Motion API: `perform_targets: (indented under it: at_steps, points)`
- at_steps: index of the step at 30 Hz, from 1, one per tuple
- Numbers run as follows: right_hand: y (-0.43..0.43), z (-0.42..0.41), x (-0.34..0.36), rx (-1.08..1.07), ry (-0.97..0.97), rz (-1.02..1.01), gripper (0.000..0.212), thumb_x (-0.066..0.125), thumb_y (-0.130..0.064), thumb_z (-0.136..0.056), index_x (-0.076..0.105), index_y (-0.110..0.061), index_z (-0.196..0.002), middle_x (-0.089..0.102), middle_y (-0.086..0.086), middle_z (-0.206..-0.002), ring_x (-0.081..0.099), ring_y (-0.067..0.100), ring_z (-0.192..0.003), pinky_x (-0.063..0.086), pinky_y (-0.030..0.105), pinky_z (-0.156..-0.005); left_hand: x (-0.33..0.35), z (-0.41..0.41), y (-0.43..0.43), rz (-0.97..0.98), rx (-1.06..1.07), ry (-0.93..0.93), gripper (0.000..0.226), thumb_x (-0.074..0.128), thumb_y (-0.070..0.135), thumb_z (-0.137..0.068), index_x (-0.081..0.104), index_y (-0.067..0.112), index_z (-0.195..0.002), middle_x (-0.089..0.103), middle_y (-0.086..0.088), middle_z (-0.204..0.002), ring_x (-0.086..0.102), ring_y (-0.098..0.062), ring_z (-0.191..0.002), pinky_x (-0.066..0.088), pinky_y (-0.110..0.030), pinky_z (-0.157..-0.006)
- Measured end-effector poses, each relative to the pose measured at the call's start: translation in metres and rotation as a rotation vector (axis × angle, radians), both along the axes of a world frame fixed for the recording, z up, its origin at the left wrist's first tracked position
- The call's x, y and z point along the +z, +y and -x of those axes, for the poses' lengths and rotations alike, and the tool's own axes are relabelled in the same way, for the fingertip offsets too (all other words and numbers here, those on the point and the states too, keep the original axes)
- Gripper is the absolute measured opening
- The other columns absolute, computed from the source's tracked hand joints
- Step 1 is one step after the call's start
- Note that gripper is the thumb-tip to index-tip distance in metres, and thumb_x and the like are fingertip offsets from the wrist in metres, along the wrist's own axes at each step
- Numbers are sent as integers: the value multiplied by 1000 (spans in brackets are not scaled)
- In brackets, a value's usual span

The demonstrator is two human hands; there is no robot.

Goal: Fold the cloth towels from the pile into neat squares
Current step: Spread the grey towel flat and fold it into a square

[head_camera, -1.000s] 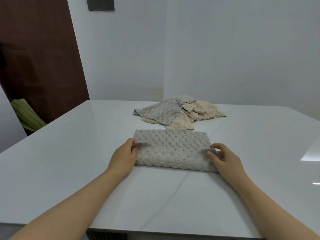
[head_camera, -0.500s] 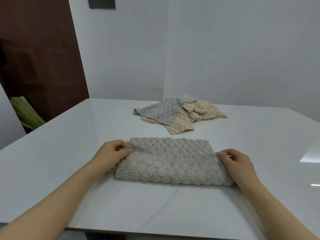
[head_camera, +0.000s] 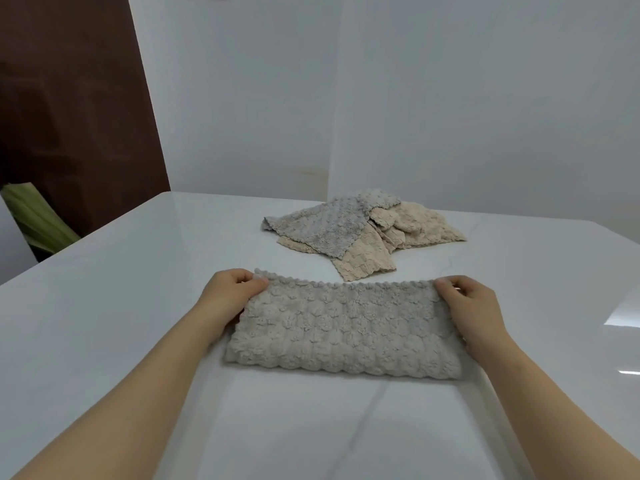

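A grey bubble-textured towel (head_camera: 343, 327) lies folded into a long rectangle on the white table (head_camera: 138, 306), close in front of me. My left hand (head_camera: 230, 294) pinches its far left corner between thumb and curled fingers. At the far right corner, my right hand (head_camera: 469, 306) pinches the towel the same way. Beyond it sits the pile of towels (head_camera: 363, 233), a grey one draped over beige ones, loose and crumpled.
The table's left edge runs diagonally from the near left to the far corner. A brown door (head_camera: 69, 116) and a green object (head_camera: 34, 216) stand past that edge. White walls close off the back.
The towel has slid toward me and lies folded over, its scalloped edge now along the far side. Both hands went from its side edges to its far corners.
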State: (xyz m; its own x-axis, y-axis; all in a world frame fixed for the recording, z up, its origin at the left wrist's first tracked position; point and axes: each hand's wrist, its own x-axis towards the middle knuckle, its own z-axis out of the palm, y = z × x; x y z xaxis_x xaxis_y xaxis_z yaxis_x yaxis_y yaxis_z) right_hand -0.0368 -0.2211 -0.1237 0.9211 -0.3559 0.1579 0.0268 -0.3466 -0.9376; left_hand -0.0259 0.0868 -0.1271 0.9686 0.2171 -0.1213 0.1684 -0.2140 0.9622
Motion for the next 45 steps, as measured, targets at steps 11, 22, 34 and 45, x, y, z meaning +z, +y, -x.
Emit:
perform_targets:
  at_steps: [11, 22, 34, 45]
  points:
    - [2, -13, -18, -16, 23, 264, 13, 54, -22, -91, 64, -19, -83, 64, -3, -80, 56, 18, -83, 38, 29, -73, -13, -13, -5, -656, 74, -100, 4, 61, 26, -83, 60, 23, -81, 58, 9, -71, 52, -10, -70, 37, -21, -58]
    - [0, -22, -23, 3, 123, 498, 9, 54, -31, -90, 60, -27, -95, 64, 1, -92, 50, 29, -112, 39, 38, -89, -16, -16, -8, -812, -2, -71, 22, 49, 37, -91, 60, 31, -110, 54, 8, -93, 53, -14, -90, 36, -26, -67]
    - [2, -15, -17, 83, 101, 476, 12, 57, -28, -90, 51, -20, -84, 56, -2, -77, 52, 23, -83, 37, 32, -71, -15, -4, -12, -492, -8, -223, 2, 49, 24, -94, 51, 23, -94, 54, 5, -83, 51, -15, -81, 37, -25, -64]
    - [-1, -10, -6, 48, -134, 74, 23, 60, -11, -88, 61, -29, -74, 61, -10, -80, 54, 13, -77, 40, 22, -70, -12, -11, -12, 73, 121, -229, 19, 55, 14, -92, 62, 21, -75, 60, 0, -80, 54, -15, -79, 45, -30, -76]
